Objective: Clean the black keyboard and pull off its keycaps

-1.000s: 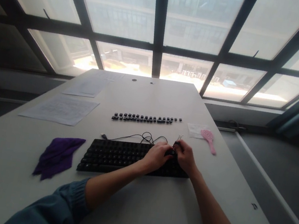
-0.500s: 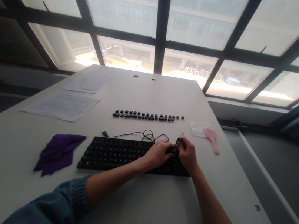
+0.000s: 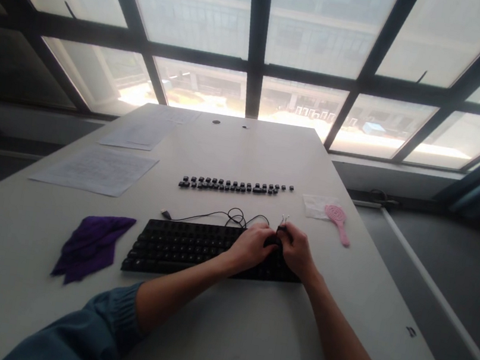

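A black keyboard (image 3: 184,250) lies on the white table, with my hands over its right part. My left hand (image 3: 252,245) is closed over the far right side of the keyboard, its thumb stretched toward the other hand. In my right hand (image 3: 297,249) is a small keycap puller (image 3: 281,229), pinched between thumb and fingers, its thin wire prongs pointing up. The puller's lower end and the keys beneath are hidden by my fingers. Beyond the keyboard, loose black keycaps (image 3: 228,185) lie in two rows.
A coiled cable (image 3: 198,216) with a USB plug lies behind the keyboard. At left are a purple cloth (image 3: 92,248) and paper sheets (image 3: 97,169). A pink hairbrush (image 3: 336,218) rests partly on a clear plastic bag (image 3: 313,206) at right. Windows stand beyond the table's far edge.
My right hand has shifted slightly left, bringing the keycap puller nearer to my left hand and lower onto the keyboard. My left hand stays almost in place.
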Demonstrator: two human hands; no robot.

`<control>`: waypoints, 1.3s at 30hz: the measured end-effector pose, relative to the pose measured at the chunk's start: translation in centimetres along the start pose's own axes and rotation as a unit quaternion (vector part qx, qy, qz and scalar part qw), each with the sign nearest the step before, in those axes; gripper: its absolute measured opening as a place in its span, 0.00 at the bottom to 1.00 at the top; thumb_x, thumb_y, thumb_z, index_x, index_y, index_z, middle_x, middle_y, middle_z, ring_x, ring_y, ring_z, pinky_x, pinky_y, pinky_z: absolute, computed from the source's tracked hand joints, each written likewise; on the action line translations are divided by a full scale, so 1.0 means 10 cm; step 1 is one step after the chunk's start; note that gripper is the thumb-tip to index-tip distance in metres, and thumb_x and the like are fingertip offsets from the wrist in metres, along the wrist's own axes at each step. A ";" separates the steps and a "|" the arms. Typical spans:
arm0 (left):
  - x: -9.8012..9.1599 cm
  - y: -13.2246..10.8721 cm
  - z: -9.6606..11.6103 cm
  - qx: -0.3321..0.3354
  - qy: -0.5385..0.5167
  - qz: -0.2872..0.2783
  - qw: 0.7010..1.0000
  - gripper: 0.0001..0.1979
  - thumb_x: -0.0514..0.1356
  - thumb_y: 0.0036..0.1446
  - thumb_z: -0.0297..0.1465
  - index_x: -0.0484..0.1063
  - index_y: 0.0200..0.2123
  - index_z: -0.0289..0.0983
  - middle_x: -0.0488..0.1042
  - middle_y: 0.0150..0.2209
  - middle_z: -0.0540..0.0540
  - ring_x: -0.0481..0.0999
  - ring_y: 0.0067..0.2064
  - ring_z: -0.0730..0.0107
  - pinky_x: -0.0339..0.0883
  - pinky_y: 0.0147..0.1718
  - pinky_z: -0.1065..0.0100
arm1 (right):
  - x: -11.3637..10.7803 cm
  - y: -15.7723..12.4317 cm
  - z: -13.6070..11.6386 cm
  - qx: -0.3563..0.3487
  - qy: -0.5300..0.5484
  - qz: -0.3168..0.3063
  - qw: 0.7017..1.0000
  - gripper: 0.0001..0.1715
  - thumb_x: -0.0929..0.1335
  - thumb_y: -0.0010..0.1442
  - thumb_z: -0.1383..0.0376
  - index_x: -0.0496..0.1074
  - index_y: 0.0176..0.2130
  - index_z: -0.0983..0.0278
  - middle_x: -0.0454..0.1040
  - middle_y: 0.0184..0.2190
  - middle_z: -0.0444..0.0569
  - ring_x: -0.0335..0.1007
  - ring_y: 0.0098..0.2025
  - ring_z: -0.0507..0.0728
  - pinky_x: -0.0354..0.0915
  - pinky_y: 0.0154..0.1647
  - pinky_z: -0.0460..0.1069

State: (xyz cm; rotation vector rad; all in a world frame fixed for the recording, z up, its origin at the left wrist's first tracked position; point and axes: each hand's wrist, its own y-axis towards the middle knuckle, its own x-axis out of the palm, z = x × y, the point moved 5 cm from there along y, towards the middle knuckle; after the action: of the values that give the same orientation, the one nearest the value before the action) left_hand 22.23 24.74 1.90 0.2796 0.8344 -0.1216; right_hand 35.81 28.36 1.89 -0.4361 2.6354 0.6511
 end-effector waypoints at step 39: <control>0.12 0.01 0.09 0.050 -0.074 0.047 0.995 0.16 0.60 0.61 0.22 0.66 0.52 0.39 0.74 0.46 0.45 0.74 0.49 0.62 0.68 0.52 0.61 | -0.16 -0.11 0.03 -0.002 -0.016 0.150 0.989 0.10 0.64 0.66 0.61 0.68 0.33 0.62 0.69 0.24 0.43 0.65 0.27 0.54 0.61 0.31 0.48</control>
State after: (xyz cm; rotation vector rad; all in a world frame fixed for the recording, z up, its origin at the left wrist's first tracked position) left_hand 23.67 24.55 1.57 0.3992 0.6675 -0.0947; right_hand 37.68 27.93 1.93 -0.0276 2.6934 0.7475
